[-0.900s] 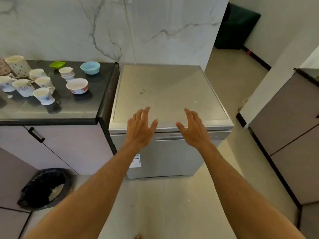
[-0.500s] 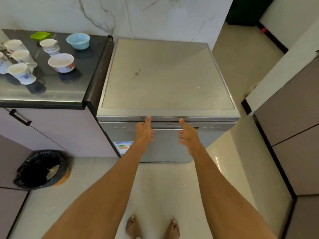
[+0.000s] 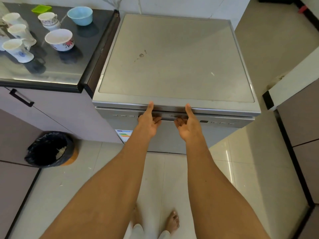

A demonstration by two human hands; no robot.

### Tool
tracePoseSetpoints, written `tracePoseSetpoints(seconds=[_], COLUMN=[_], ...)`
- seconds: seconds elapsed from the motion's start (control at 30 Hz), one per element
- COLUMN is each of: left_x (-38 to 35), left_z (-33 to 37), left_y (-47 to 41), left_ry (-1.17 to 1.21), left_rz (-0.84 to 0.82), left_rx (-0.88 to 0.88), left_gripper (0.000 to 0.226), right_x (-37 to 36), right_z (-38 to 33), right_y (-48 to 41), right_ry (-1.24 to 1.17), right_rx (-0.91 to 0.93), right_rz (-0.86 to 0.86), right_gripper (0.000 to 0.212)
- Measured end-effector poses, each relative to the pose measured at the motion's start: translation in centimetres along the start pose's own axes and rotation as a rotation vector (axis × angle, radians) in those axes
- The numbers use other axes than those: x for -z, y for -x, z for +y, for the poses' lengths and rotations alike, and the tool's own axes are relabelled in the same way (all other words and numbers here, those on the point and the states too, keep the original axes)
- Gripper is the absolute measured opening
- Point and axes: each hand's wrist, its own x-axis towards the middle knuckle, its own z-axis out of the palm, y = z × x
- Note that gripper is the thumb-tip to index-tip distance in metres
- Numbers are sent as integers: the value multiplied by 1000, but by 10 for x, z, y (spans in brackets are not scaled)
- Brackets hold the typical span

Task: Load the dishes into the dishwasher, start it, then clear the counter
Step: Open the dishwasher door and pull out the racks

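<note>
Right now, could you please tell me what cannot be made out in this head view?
Head view:
- Fingertips of the left hand and right hand: tucked into the dishwasher handle recess.
- Dishwasher's inside: hidden behind its door.
- Panel markings: too small to read.
- Counter left end: cut off by the frame edge.

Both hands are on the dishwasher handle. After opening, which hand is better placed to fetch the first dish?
Left, likely. The counter lies left of the dishwasher, on the side of the left hand; its floral bowl is nearest. The right hand would cross over.
</note>
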Motion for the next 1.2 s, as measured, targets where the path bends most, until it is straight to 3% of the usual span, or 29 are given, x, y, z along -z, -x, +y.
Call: tracePoseSetpoints(seconds=[0.1,0.3,0.47,0.67,0.77,0.83,0.97,1.03,1.13,1.2], left_x=[2,29,54,104,138,159,196,219,255,275], left_z=[-4,-28,-50,-83,-96,-110,-141,-159,-188,-209], left_y=[8,36,72,92,98,103,123,130,135,134], left_ry=[-25,-133,-133,-108,-72,-52,-69,-117,-156,-156], left_rz=[12,109,216,334,369,328,233,205,208,229], left_rx=[-4,36,149,173,188,213,278,310,350,365], left_gripper=[53,52,45,62,77,76,57,46,27,23], right_x=[7,35,69,123,145,163,202,229,269,296], right_z=[7,25,44,82,103,115,130,147,178,194], right_y=[7,36,62,85,100,108,123,135,151,149], right_ry=[16,-31,22,37,52,56,155,190,287,259], right_rx=[-11,-75,-177,-213,-215,-214,-192,-171,-206,-241], right_rz=[9,18,151,262,290,304,375,307,164,178], right_gripper=[54,55,73,90,87,86,68,57,58,34])
